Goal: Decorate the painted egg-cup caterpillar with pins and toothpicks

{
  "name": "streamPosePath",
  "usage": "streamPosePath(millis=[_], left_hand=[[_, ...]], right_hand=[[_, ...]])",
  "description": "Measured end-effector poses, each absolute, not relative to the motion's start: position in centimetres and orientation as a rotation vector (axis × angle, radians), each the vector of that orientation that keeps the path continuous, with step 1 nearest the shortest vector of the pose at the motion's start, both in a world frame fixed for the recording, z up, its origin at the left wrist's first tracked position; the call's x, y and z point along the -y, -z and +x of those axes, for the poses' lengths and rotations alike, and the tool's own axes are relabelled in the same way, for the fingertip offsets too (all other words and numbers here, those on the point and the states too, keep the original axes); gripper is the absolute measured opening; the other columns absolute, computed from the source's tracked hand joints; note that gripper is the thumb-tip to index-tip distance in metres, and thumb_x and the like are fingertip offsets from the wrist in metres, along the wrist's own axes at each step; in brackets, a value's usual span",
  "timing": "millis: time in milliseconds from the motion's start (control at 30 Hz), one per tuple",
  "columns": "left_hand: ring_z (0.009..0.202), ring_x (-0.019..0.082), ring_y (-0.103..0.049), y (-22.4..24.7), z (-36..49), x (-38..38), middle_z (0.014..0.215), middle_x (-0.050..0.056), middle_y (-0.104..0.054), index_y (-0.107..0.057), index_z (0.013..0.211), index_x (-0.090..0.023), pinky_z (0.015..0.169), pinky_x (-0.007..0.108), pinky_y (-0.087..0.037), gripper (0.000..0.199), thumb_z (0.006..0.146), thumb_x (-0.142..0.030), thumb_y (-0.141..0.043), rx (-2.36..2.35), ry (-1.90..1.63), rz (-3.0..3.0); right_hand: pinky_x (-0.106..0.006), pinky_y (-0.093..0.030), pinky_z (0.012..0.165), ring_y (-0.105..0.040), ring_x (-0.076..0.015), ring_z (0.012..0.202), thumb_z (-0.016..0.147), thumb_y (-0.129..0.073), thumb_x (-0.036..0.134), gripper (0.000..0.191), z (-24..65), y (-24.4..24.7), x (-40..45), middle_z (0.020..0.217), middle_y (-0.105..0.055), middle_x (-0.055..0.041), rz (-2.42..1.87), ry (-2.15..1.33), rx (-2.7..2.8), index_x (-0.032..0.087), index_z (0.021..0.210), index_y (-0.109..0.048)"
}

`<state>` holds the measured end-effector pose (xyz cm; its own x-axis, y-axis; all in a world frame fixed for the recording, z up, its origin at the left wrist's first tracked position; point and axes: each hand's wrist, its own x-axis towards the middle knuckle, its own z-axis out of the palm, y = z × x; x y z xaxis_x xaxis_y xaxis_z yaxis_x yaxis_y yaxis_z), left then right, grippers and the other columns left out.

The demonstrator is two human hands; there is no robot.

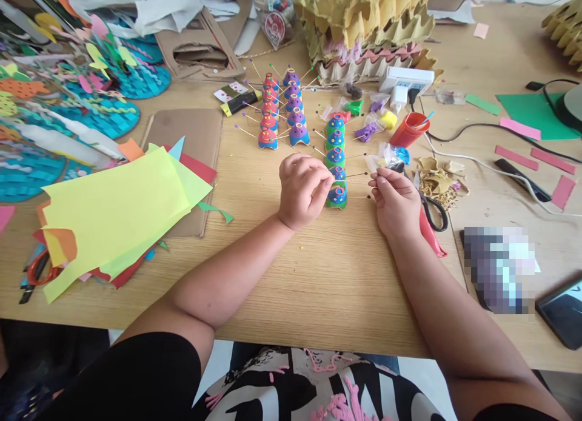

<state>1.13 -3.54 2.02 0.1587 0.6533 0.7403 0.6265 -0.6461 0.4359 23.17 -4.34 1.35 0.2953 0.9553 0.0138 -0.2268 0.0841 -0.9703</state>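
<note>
Left hand (pixel 304 191) is curled with bent fingers at the near left side of a row of five blue-domed, green-based egg-carton humps (pixel 336 156) with small ringed tops. Its grip is a pinch by the fourth hump; whether it grasps a stick or only steadies the row, cannot tell. Right hand (pixel 398 201) is just off the row's right side, thumb and fingertips drawn together; its grip seems to be on something small and dark, too tiny to name. The row stands upright on the pale wood-grain tabletop (pixel 336 281), between the two hands. Thin sticks with dark bulb ends (pixel 368 197) poke out on its right, the nearest well clear of the fingertips.

Step in hand, likely: tipping the side sticks with dark beads. The finished look probably matches the red-and-blue egg-carton row (pixel 268 122) and the purple-and-blue egg-carton row (pixel 299 117) beyond, both with bulb-ended sticks at their sides. Next move seems to call for a light pinch at a stick's end, row held firm by the left hand, no sideways push: thin sticks could bend or pull loose. Blue clay in clear plastic (pixel 402 156) lies just beyond the right hand.
</note>
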Motion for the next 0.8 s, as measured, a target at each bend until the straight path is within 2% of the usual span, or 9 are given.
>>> streamPosePath(millis=[400,567,800], left_hand=[[0.109,0.024,-0.058,-2.09,1.17,3.58,0.099,0.006,-0.067,-0.067,0.091,-0.025,0.107,0.047,-0.043,0.036,0.109,-0.044,-0.042,-1.298,-1.574,2.390],[0.111,0.025,-0.058,-2.02,1.14,3.61,0.100,0.007,-0.067,-0.068,0.091,-0.025,0.111,0.049,-0.041,0.039,0.109,-0.046,-0.040,-1.327,-1.500,2.373],[0.110,0.024,-0.058,-2.01,1.13,3.57,0.099,0.007,-0.068,-0.068,0.091,-0.026,0.110,0.049,-0.043,0.039,0.109,-0.046,-0.040,-1.326,-1.523,2.394]], right_hand=[[-0.021,-0.059,0.071,-0.069,-0.0072,0.075,0.069,-0.091,0.032,0.027,23.14,-1.26,4.26,0.089,-0.077,0.0031,-1.073,-1.075,0.806,0.026,0.092,-0.077],[-0.024,-0.062,0.073,-0.069,-0.0090,0.075,0.070,-0.092,0.039,0.035,23.20,-1.21,4.15,0.092,-0.077,0.0024,-1.107,-1.055,0.825,0.027,0.099,-0.076],[-0.020,-0.057,0.066,-0.063,-0.0069,0.068,0.069,-0.092,0.048,0.038,23.27,-1.31,4.17,0.084,-0.072,0.0039,-1.092,-1.057,0.860,0.025,0.092,-0.071]])
